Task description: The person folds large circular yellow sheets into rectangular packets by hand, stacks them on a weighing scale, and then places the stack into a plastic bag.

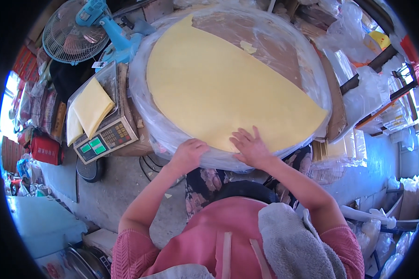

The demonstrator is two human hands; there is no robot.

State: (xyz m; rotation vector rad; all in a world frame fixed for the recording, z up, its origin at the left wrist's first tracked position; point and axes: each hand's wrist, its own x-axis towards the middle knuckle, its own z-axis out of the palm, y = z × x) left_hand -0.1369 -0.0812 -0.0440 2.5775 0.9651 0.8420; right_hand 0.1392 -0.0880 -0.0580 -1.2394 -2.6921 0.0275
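Observation:
A large, thin pale-yellow sheet (pixel 219 88) covers much of a round table (pixel 284 51) wrapped in clear plastic. Its far edge runs straight on a slant, while the near edge curves. My right hand (pixel 252 148) lies on the sheet's near edge with fingers spread. To its left, my left hand (pixel 189 154) has its fingers curled together at the table's rim, close to the sheet's edge. Whatever those fingers pinch is hidden. A small yellow scrap (pixel 248 47) lies on the brown part of the tabletop beyond the sheet.
On the left stands a digital scale (pixel 108 138) bearing folded yellow sheets (pixel 93 106). Behind it is a blue fan (pixel 121 39). Plastic bags (pixel 349 32) and a rack (pixel 381 109) crowd the right side. A red bag (pixel 46 148) sits far left. Dark cables (pixel 149 168) hang under the table.

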